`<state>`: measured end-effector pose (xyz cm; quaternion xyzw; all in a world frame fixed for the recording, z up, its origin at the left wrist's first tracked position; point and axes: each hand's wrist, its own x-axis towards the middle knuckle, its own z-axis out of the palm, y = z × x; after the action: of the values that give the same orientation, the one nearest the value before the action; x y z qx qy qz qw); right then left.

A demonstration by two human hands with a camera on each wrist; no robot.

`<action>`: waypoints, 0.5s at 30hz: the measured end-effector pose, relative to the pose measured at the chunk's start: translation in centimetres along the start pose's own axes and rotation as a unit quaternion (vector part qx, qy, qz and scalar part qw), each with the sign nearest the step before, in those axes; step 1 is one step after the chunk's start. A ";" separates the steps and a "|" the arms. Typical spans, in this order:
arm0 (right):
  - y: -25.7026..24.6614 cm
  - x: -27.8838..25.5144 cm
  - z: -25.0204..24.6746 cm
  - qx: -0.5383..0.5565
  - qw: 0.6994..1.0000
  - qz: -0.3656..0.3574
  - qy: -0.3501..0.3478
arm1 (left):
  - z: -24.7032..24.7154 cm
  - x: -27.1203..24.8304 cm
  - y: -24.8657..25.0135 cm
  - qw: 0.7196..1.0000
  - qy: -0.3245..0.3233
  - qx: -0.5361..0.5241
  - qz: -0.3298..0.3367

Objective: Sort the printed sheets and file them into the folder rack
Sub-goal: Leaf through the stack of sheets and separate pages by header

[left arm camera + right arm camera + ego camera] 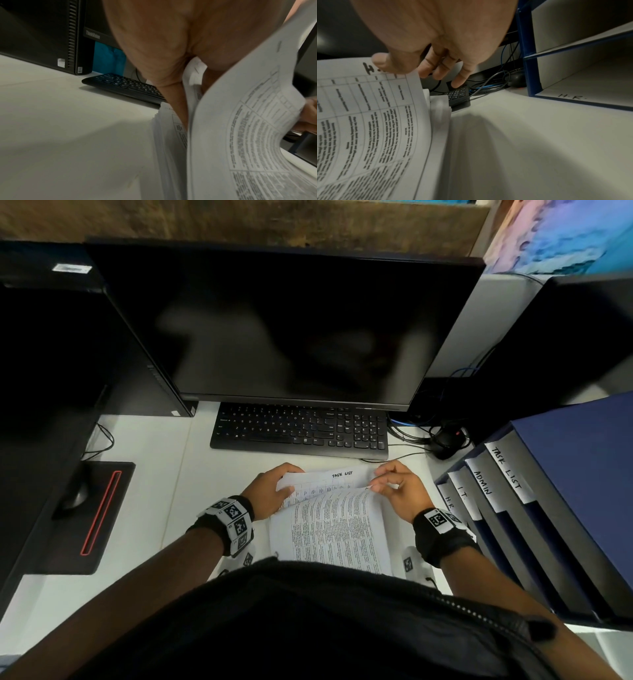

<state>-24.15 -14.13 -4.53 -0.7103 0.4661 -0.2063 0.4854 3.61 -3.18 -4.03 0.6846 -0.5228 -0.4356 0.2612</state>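
Down on the white desk (154,508), the left hand (270,491) curls its fingers around the far left corner of the stack of sheets (339,529), lifting several. Opposite, the right hand (400,487) pinches the raised top sheet's far right corner, thumb on top. Just beside it stands the blue folder rack (565,508).

Thin matt paper sheets (339,529) curl under the fingers (462,78). Beyond the fingers, a matt black plastic keyboard (301,429) lies on the smooth white counter (154,474).
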 end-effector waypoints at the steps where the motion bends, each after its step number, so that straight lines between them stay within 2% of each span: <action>1: -0.1 0.0 0.0 0.013 1.000 0.010 -0.007 | 0.1 0.0 -0.1 1.000 -0.001 0.001 0.002; 4: -0.1 0.1 0.1 0.009 0.999 0.030 -0.020 | 0.2 0.0 -0.3 0.999 0.000 0.025 0.020; 7: 0.2 0.4 0.1 -0.045 0.999 -0.009 -0.007 | 0.1 0.0 -0.4 0.999 -0.005 0.039 0.032; 11: 0.1 0.8 0.3 -0.163 0.984 -0.063 -0.043 | 0.1 -0.1 -0.1 0.997 -0.051 0.022 0.054; 15: -1.0 0.8 1.2 -0.156 0.983 -0.042 -0.092 | 0.0 -0.5 0.8 0.994 -0.094 0.018 0.054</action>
<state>-22.43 -14.14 -4.31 -0.8124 0.4153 -0.0852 0.4003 3.22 -2.98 -3.21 0.6159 -0.5889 -0.4740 0.2218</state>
